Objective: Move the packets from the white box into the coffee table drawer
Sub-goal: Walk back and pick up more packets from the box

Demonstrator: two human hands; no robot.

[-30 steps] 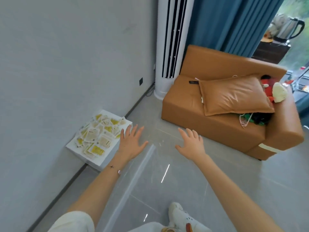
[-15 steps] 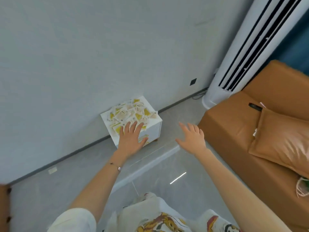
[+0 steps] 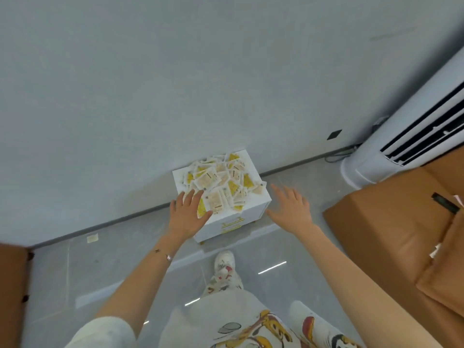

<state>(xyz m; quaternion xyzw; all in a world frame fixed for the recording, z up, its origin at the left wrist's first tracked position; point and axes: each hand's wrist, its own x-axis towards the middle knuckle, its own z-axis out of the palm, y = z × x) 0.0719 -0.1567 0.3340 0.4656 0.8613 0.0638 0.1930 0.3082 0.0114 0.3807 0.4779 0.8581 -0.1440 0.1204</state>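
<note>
Left hand [image 3: 189, 214] splayed, empty, 7 o'clock of white square box [image 3: 259, 210] holding yellow-white flat packets [image 3: 221, 182]; right hand [image 3: 291, 209] likewise, 3 o'clock.

A grey wall [image 3: 125, 84] faces me, above a glossy grey floor [image 3: 100, 272]. Low on it sits a black socket [image 3: 334, 134], with a cable [image 3: 337, 157] on the floor below, beside the white air conditioner [image 3: 401, 156] to my right. Nearer me is a brown sofa [image 3: 389, 222] with a black remote [image 3: 445, 203] and a cushion [image 3: 447, 272] on it. A pale scrap [image 3: 92, 238] lies by the skirting at left. My white shoe [image 3: 224, 262] points forward.
</note>
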